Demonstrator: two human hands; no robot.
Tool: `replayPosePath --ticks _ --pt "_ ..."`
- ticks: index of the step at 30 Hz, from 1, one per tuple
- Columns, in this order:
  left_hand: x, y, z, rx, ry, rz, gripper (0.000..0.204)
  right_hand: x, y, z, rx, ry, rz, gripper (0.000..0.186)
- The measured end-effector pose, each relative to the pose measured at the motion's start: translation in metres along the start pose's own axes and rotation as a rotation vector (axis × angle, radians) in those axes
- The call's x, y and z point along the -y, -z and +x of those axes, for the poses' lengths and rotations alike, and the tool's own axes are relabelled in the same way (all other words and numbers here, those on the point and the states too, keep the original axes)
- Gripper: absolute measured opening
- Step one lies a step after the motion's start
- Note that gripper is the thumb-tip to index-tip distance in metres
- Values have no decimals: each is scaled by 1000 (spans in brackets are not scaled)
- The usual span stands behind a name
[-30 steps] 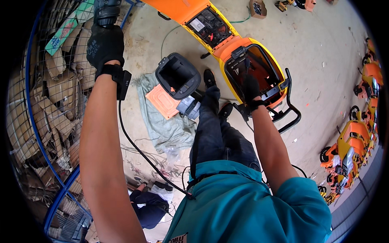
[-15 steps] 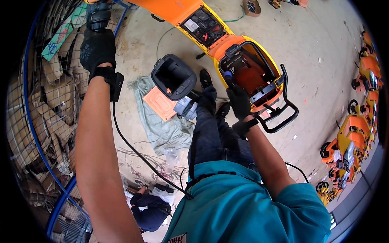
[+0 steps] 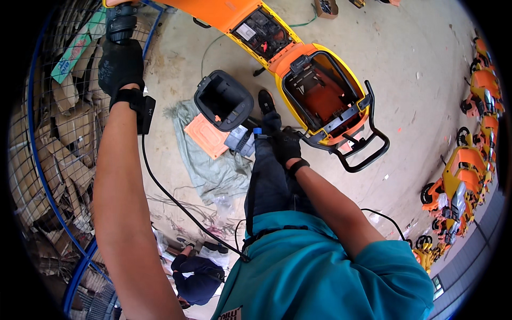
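Observation:
My left hand (image 3: 121, 68), in a black glove, is closed round the black handlebar grip (image 3: 121, 25) of an orange and yellow scooter (image 3: 224, 13). In its body, the seat compartment (image 3: 326, 101) lies open, showing a reddish-brown inside. Just left of the compartment's rear edge, above my legs, my gloved right hand (image 3: 286, 145) is closed on a small blue-ended item (image 3: 257, 131). Its dark part runs into my fingers, so I cannot make out its kind. Farther left, a black storage bin (image 3: 224, 101) stands with its mouth facing up.
A black rear rack (image 3: 368, 149) sticks out from the scooter. An orange panel (image 3: 205, 136) and a grey-green sheet (image 3: 194, 176) lie on the floor. At left stands a blue-framed mesh cage (image 3: 37, 138) of cardboard. Scooters (image 3: 461, 176) line the right; a person (image 3: 197, 277) crouches behind.
My right hand has moved left, out of the seat compartment, carrying the blue-ended item over my legs. My left hand remains on the handlebar grip.

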State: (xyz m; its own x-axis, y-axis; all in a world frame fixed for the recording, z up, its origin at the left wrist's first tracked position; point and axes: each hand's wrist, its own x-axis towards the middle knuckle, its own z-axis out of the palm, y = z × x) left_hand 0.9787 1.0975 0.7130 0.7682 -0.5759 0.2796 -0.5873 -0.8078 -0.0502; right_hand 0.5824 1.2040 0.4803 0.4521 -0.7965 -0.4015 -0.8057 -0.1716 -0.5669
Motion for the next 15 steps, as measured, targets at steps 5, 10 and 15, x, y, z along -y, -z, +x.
replayPosePath --ticks 5,10,15 --pt "4 2 3 -31 17 6 37 -36 -53 -1 11 75 -215 14" --pt "-3 4 1 5 0 -22 39 -64 -47 6 190 101 -132 17" --pt "-4 16 1 44 18 -30 42 -47 -23 12 157 208 95 21"
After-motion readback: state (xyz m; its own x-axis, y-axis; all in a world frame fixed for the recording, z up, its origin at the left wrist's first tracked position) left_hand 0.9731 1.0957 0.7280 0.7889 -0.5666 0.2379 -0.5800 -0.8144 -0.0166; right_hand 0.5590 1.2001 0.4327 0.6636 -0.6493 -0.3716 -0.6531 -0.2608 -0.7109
